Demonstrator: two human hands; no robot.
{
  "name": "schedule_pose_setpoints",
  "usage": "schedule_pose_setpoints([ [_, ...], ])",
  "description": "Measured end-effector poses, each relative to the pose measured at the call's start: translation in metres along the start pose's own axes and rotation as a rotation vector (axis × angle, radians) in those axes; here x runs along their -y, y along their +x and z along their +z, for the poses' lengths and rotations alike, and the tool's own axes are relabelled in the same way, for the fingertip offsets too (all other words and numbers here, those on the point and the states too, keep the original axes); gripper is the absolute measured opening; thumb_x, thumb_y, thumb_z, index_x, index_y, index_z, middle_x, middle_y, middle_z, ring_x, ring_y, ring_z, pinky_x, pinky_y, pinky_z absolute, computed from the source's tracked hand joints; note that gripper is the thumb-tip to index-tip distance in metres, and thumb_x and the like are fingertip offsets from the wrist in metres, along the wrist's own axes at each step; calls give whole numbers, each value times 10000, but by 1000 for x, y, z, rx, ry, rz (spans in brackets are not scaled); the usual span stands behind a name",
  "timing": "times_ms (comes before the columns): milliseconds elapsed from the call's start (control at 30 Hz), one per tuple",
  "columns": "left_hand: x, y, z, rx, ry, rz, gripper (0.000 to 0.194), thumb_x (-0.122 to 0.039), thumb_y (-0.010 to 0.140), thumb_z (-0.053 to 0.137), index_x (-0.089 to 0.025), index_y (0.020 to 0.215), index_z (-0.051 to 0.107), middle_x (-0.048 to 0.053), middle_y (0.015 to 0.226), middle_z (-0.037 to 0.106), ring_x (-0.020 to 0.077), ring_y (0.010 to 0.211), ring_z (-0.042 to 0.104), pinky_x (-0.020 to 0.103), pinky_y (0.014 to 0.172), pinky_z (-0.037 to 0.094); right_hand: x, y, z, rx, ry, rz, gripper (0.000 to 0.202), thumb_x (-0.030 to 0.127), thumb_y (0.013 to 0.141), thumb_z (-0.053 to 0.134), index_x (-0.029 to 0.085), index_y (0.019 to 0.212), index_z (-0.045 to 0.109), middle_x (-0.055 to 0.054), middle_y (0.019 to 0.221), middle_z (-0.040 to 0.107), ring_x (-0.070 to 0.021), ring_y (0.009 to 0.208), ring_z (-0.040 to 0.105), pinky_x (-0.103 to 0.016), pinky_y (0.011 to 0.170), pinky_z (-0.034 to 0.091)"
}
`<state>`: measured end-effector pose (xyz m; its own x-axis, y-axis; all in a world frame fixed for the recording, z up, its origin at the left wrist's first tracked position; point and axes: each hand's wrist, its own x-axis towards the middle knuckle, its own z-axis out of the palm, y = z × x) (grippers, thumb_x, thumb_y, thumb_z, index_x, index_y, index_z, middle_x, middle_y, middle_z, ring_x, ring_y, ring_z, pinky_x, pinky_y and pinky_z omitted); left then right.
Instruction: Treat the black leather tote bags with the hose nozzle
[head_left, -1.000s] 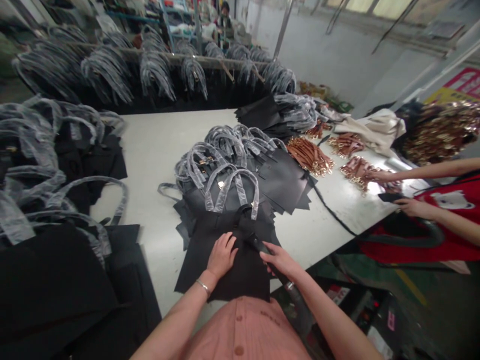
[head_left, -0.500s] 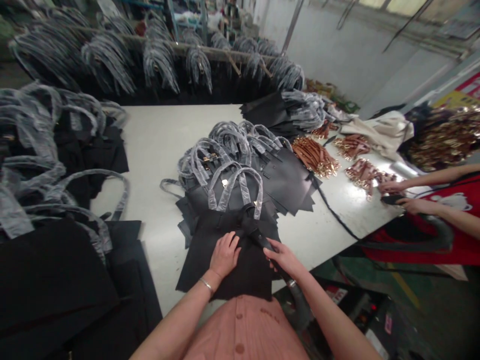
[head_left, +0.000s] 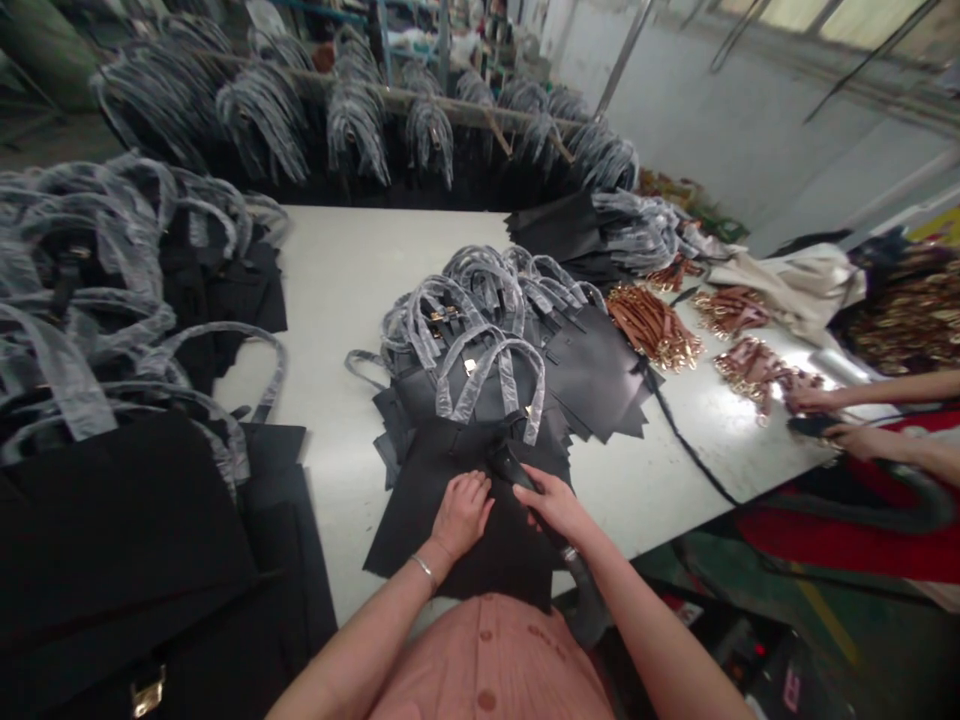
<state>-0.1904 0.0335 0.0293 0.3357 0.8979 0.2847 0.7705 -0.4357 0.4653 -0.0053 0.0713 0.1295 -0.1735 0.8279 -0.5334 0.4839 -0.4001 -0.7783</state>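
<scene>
A black bag panel [head_left: 457, 560] lies at the table's near edge, its plastic-wrapped handles [head_left: 491, 375] pointing away from me. My left hand [head_left: 462, 510] rests on the panel, palm down, fingers slightly bent and holding nothing visible. To its right, my right hand [head_left: 551, 503] is closed round a black tubular tool [head_left: 510, 468] that joins a dark hose [head_left: 589, 600]. The tool's tip points at the panel's upper part, near the handle base; the exact contact is hidden. More black pieces with wrapped handles [head_left: 480, 285] are piled just beyond.
Black bags [head_left: 112, 520] with wrapped handles cover the left side. Brown straps with gold clasps [head_left: 652, 325], a beige cloth [head_left: 795, 285] and a black cord [head_left: 686, 440] lie right. A person's hands [head_left: 844, 420] work at the right edge. Bags hang on a rack [head_left: 360, 95] behind.
The view has shifted left, so the scene appears farther right. Both hands stay on the panel and tool; the tool's tip sits slightly higher and more left against the panel.
</scene>
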Motion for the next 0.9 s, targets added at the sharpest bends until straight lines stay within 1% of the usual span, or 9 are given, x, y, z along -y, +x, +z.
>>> schedule_pose_setpoints([
  [100, 0, 1, -2, 13, 10, -4, 313, -216, 928, 451, -143, 1218, 544, 136, 1205, 597, 263, 1149, 524, 468, 977, 417, 9, 9, 3, 10, -46, -14, 554, 350, 822, 610, 205, 1348, 513, 27, 638, 621, -111, 451, 574, -200, 405, 459],
  [233, 2, -2, 1, 7, 12, 37, 295, -198, 935, 440, -152, 1205, 550, 120, 1189, 608, 239, 1129, 537, 464, 1008, 407, 19, 6, 5, 60, -112, -47, 548, 339, 815, 621, 212, 1340, 531, 37, 581, 613, -124, 443, 578, -210, 418, 464],
  [333, 4, -5, 7, 10, 11, 92, 257, -161, 928, 433, -160, 1127, 595, 102, 1124, 632, 232, 1111, 548, 466, 1031, 403, 27, 8, 12, 102, -160, -81, 500, 321, 805, 625, 238, 1296, 578, 31, 635, 649, -116, 427, 569, -210, 420, 455],
  [400, 5, -7, 9, 16, 14, 119, 240, -138, 911, 440, -168, 1065, 621, 99, 1064, 643, 236, 1087, 559, 469, 1021, 422, 34, 15, 20, 109, -190, -104, 507, 328, 797, 635, 228, 1292, 585, 15, 680, 678, -121, 439, 577, -221, 444, 465],
  [533, 5, -8, 9, 16, -7, 120, 214, -129, 902, 441, -174, 959, 642, 106, 974, 648, 234, 1020, 582, 426, 922, 502, 45, 28, 32, 120, -234, -138, 561, 342, 779, 658, 196, 1314, 569, -17, 718, 714, -155, 498, 610, -258, 516, 500],
  [733, 7, -12, 18, 22, -1, 64, 207, -117, 883, 451, -160, 870, 652, 99, 803, 644, 226, 850, 620, 368, 772, 546, 46, 23, 33, 174, -299, -169, 570, 314, 762, 676, 152, 1300, 584, -55, 788, 745, -171, 466, 624, -313, 565, 534],
  [767, 7, -13, 21, 26, 2, 61, 204, -118, 879, 457, -156, 859, 656, 100, 787, 645, 228, 831, 624, 370, 766, 545, 47, 25, 35, 169, -306, -180, 558, 305, 755, 683, 154, 1285, 597, -68, 843, 752, -191, 526, 657, -332, 614, 548],
  [833, 7, -13, 24, 34, 5, 61, 204, -116, 870, 465, -150, 872, 665, 105, 791, 654, 236, 827, 629, 383, 783, 537, 52, 31, 44, 141, -308, -217, 537, 292, 736, 703, 157, 1250, 625, -97, 1019, 738, -254, 790, 708, -382, 804, 540],
  [900, 6, -12, 23, 49, 10, 69, 211, -112, 863, 471, -150, 917, 672, 112, 852, 669, 248, 880, 629, 404, 841, 517, 59, 39, 54, 107, -292, -263, 532, 288, 725, 717, 154, 1233, 635, -108, 1175, 685, -286, 1070, 636, -401, 985, 451],
])
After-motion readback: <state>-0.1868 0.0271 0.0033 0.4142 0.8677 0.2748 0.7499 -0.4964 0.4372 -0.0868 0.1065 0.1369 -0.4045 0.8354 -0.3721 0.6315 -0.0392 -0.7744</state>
